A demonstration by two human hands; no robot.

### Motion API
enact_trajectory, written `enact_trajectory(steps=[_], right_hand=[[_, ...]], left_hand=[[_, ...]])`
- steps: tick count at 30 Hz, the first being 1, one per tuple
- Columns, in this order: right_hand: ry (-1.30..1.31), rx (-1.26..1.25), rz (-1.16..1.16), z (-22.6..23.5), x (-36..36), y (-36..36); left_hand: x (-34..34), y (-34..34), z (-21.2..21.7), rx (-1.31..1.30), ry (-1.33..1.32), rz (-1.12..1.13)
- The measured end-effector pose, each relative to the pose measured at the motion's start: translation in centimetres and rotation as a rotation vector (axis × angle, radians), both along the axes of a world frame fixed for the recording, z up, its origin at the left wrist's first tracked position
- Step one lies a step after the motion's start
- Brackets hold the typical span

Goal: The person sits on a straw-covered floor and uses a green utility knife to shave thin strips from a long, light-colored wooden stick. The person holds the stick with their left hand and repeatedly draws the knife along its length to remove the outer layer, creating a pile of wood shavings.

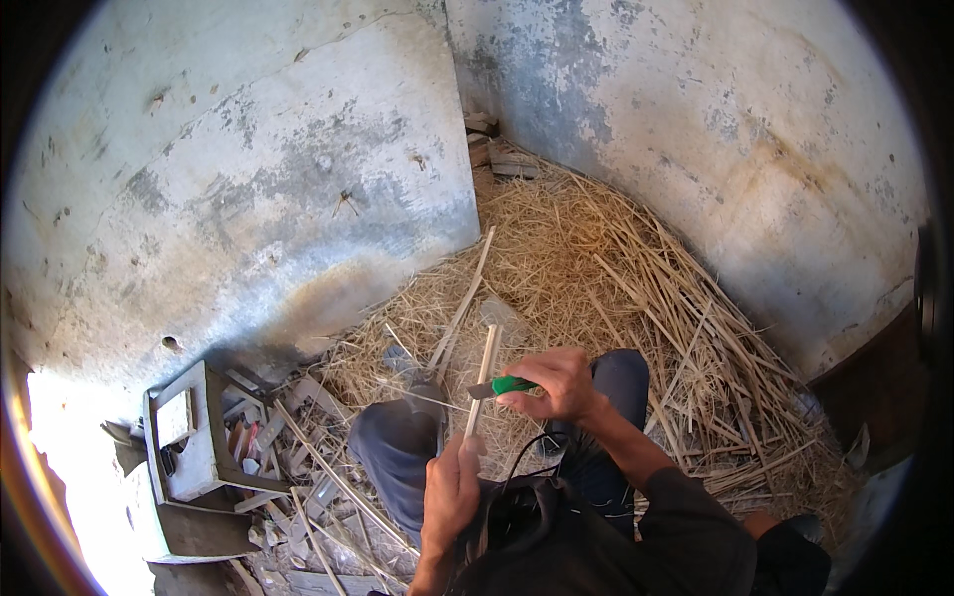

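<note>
Head view: my L fingers (454, 485) grip the stick (491, 350) low down btwn my knees (386, 445), R fingers (559, 381) wrap the knife (511, 384) w/ its blade (481, 391) across it, & pushing too hard prob risks a slip or a snapped stick.

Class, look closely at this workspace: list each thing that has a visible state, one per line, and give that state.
Left hand: closed around the pale wooden strip
Right hand: closed on the knife handle
Green-handled knife: blade out, across the strip
Pale wooden strip: held tilted
Shavings: loose, heaped
Long strips: piled loosely
Box: open, with items inside
Wall: stained, paint flaking
</note>
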State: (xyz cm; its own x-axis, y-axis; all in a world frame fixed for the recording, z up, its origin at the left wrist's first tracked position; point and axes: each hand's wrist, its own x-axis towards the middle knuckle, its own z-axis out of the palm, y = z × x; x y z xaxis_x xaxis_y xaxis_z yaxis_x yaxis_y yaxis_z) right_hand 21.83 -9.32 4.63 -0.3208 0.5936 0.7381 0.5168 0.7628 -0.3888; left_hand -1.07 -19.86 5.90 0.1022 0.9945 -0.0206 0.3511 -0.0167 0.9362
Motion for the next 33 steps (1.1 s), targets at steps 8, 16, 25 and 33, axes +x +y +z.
enact_trajectory(steps=[8,16,25,33], right_hand=[[-0.006,0.080,-0.064,0.4,0.5,0.6],[0.021,0.095,-0.107,1.2,1.3,1.9],[0.340,-0.146,-0.456,0.8,6.0,5.4],[0.620,-0.652,0.215,0.1,0.0,1.9]], left_hand=[[0.3,0.0,1.2,0.002,0.091,0.014],[-0.1,-0.3,1.5,0.009,0.105,0.012],[-0.9,-2.2,0.7,-0.092,0.093,-0.018],[-2.5,1.1,-2.2,-0.320,-0.391,-0.149]])
